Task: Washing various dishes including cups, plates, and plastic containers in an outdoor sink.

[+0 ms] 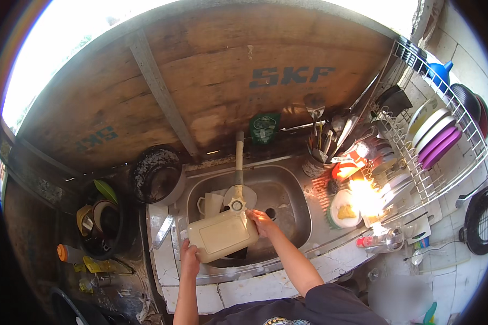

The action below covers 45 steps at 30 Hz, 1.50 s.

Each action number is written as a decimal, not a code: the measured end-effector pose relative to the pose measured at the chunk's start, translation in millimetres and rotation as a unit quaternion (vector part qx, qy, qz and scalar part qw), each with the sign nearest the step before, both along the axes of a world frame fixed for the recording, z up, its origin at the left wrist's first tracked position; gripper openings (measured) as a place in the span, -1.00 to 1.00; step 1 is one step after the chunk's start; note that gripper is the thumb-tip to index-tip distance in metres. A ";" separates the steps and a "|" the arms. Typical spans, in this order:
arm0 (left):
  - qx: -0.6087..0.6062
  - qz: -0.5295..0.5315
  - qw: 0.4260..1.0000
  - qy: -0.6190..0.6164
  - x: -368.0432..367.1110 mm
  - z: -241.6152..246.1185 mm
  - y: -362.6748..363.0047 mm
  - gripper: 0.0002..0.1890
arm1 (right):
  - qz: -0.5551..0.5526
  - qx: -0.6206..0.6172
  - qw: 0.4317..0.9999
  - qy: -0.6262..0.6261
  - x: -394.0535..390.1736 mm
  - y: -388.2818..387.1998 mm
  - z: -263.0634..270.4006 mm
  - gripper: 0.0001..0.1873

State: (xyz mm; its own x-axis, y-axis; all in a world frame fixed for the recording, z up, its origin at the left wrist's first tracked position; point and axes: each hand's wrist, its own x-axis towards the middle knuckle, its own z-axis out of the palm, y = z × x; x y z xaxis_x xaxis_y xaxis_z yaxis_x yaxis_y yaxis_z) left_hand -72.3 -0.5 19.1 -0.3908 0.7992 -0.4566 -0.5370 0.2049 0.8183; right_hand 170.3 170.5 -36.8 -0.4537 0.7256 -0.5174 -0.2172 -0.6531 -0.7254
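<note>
Both hands hold a cream rectangular plastic container (223,236) tilted over the stainless steel sink (295,183). My left hand (190,258) grips its lower left corner. At its upper right end, my right hand (261,222) grips the edge. The faucet (239,168) reaches out from the back wall, and its knob (238,205) is just above the container's far edge. Behind the container, a cream cup with a handle (212,204) and a pale round dish (250,196) lie in the basin. The sink drain (271,213) shows beside my right hand.
A blackened pot (156,174) stands left of the sink, near a dark tub (122,227) of dishes. To the right are a utensil holder (314,167), a white dish (351,221) with a yellow sponge (345,211), a jar (392,239) and a wire dish rack (471,170) with plates.
</note>
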 end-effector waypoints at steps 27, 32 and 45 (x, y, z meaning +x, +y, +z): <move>-0.008 -0.185 0.980 -0.068 81.3 -40.3 115.9 -0.61 | -0.282 0.126 0.948 -0.080 118.9 -49.2 19.5 -0.47; -0.012 -0.172 0.985 0.003 30.6 16.6 90.3 -0.47 | -0.127 0.108 0.981 -0.097 63.3 -10.2 -38.5 -0.51; -0.007 -0.005 0.986 0.166 -13.7 46.0 34.9 -0.56 | -0.093 0.008 0.993 -0.069 -39.9 -0.4 -7.3 -0.69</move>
